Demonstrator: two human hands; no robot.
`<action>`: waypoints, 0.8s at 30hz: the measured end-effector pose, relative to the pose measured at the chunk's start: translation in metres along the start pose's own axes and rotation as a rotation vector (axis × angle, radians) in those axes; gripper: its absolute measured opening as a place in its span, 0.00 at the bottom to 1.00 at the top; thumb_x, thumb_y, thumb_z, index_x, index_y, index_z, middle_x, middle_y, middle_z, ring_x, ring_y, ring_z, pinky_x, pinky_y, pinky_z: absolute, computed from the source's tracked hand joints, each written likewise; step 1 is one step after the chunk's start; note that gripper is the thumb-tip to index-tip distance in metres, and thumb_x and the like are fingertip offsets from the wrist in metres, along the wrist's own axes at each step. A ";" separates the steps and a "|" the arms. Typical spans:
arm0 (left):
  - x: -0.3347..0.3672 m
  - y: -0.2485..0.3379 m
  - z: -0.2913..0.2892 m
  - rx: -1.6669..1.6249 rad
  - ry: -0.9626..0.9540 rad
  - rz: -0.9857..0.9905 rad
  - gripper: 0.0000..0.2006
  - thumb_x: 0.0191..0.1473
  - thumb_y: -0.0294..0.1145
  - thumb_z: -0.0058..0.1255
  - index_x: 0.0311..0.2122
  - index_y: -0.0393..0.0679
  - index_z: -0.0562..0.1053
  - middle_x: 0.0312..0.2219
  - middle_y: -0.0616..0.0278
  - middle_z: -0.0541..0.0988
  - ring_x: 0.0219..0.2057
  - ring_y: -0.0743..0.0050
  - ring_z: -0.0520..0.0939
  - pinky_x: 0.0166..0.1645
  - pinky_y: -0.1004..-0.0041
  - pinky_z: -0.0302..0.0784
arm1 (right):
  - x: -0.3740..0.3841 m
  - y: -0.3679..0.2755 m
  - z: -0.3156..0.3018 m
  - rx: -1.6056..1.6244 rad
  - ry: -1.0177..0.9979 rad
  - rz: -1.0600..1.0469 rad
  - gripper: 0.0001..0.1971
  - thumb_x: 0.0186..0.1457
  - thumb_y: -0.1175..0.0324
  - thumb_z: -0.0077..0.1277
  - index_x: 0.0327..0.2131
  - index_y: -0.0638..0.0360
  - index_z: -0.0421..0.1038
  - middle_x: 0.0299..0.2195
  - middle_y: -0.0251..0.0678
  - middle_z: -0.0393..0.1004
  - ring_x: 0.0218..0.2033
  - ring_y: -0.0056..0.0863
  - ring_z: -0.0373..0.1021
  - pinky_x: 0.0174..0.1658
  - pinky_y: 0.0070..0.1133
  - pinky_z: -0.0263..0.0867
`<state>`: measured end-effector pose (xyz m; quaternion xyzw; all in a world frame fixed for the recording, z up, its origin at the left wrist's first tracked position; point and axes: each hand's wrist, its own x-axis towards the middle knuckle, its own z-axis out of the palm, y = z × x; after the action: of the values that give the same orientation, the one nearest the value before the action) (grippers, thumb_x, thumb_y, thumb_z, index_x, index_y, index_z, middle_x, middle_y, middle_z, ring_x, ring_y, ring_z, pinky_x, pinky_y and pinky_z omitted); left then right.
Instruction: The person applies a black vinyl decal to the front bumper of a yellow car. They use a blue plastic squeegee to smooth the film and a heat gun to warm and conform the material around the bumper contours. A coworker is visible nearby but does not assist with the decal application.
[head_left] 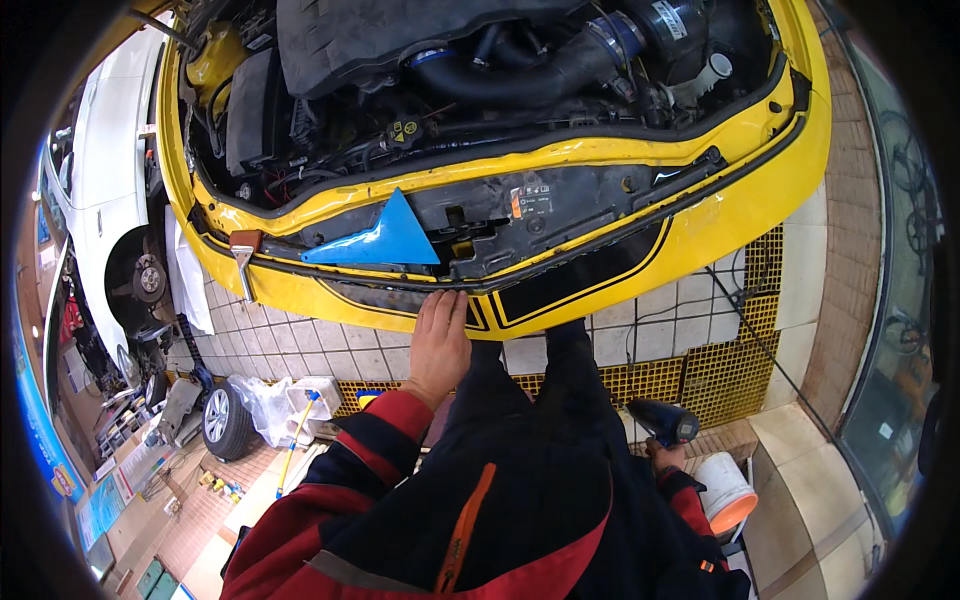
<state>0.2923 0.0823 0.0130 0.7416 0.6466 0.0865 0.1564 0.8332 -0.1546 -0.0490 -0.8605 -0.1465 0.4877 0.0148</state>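
Note:
My left hand (440, 345) lies with its fingers stretched flat on the front edge of a yellow car (740, 225), at the border of a black stripe decal (585, 272). Nothing shows in its grip. Low at my right side, my right hand (664, 456) is closed around the handle of a dark heat gun (662, 420). A blue triangular squeegee (385, 238) rests on the black panel behind the car's front edge. Farther left, a scraper with a brown handle (243, 260) sits over the yellow edge.
The engine bay (430, 90) is exposed at the top. A thin black cable (760, 345) runs across the tiles and yellow floor grating (735, 365) on the right. A white bucket (725, 490) stands beside my right arm. Leftward are a loose wheel (228, 420) and a white car (110, 180).

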 end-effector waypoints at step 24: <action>0.003 0.001 -0.029 -0.056 -0.086 0.073 0.33 0.52 0.24 0.50 0.66 0.29 0.66 0.64 0.38 0.68 0.69 0.34 0.66 0.76 0.45 0.55 | 0.016 -0.017 0.026 0.058 -0.023 -0.144 0.23 0.48 0.59 0.75 0.42 0.65 0.81 0.34 0.38 0.85 0.35 0.33 0.81 0.43 0.32 0.77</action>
<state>0.2839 0.0889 0.0402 0.7630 0.6091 0.0785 0.2015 0.8150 -0.1374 -0.0736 -0.8412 -0.1939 0.4994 0.0731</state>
